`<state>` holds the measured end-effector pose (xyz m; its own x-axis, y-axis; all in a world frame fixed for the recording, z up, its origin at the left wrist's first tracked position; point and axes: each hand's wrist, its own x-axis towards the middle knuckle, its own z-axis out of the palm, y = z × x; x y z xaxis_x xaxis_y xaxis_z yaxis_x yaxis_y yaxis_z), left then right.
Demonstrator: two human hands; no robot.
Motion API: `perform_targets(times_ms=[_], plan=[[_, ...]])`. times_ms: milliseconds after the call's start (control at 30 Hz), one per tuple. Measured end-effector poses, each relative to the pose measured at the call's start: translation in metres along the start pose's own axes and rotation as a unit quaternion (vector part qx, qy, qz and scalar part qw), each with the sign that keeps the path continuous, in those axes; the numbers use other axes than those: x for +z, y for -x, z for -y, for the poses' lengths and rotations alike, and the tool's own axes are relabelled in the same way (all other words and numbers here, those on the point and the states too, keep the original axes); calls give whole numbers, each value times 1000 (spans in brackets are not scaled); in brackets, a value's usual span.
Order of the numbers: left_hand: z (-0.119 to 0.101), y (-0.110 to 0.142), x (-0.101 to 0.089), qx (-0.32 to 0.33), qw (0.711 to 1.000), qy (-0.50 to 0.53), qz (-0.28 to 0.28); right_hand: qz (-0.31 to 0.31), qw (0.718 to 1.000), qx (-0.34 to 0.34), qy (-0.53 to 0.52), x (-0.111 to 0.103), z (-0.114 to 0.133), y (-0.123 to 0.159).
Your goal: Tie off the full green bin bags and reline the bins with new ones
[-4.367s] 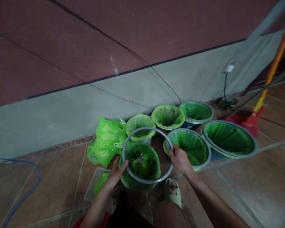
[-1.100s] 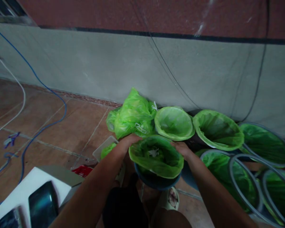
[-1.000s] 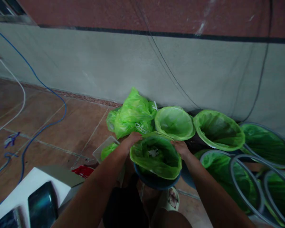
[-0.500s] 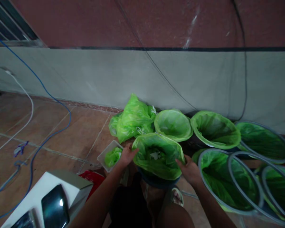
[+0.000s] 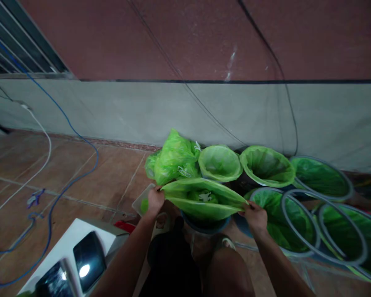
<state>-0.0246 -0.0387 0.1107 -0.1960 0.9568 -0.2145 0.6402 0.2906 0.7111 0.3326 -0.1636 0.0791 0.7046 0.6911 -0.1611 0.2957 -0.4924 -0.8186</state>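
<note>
Green bag [image 5: 200, 210] upright, long axis sideways.

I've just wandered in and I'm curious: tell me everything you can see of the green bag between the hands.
The green bag looks like thin, translucent plastic. The left hand and right hand stretch its mouth sideways into a narrow opening above a blue bin. Green and whitish material shows inside; the bag's lower part is hidden.

Blue cable [image 5: 97, 161] curving over tiles [image 5: 119, 165], white cable [image 5: 50, 144] nearby, white box [image 5: 63, 246] bearing two probable phones [image 5: 88, 255]
</note>
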Motion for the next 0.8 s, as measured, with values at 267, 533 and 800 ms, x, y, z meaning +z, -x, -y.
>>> perform_targets(times_ms=[267,533,800], plan=[[-5,10,25,16,998,31,49,56,978,13,-200,8,59,31],[-10,18,47,30,995,49,84,68,965,-107,-229,1,98,47],[-11,14,49,25,996,28,85,70,968,-13,-241,8,64,37]])
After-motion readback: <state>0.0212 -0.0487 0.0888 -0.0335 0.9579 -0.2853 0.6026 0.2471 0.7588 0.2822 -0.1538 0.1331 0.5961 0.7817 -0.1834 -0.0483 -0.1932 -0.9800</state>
